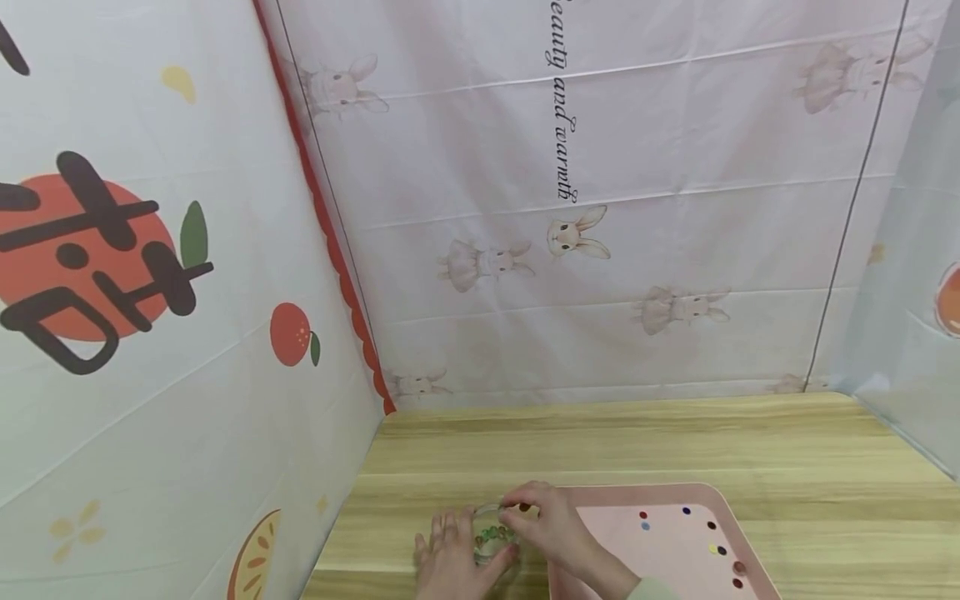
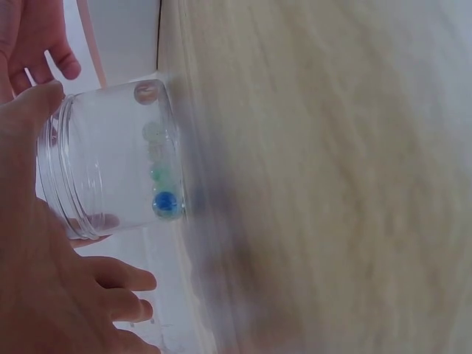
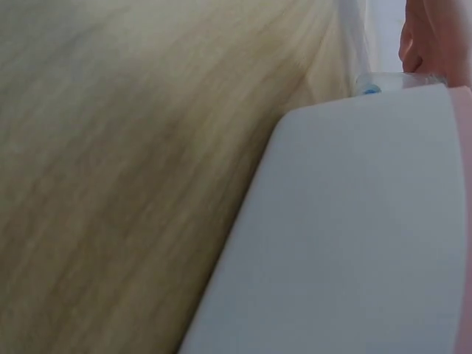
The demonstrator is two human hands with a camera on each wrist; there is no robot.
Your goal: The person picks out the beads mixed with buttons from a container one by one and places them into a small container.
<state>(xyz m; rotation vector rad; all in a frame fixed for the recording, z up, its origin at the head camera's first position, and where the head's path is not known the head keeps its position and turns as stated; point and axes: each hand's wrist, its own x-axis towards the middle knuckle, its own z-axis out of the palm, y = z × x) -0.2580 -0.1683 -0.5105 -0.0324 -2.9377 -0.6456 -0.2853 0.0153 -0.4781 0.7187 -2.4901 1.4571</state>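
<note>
A clear, screw-threaded plastic jar (image 2: 110,158) stands upright on the table, with several glass marbles (image 2: 166,203) in its bottom, one of them blue. My left hand (image 1: 452,558) grips the jar, thumb on one side and fingers on the other. Over the jar's mouth is my right hand (image 1: 555,529), index finger and thumb close together right at the rim. A dark round piece (image 1: 525,506) shows between that finger and thumb; I cannot tell whether they hold it. In the left wrist view the right hand's other fingers hang loosely curled.
To the right of the jar lies a pink tray (image 1: 637,497) with raised sides, under my right forearm. Several small round pieces (image 1: 711,525) in red, blue, yellow and dark colours are scattered in it. Printed cloth walls (image 1: 600,333) border the wooden table (image 1: 600,442).
</note>
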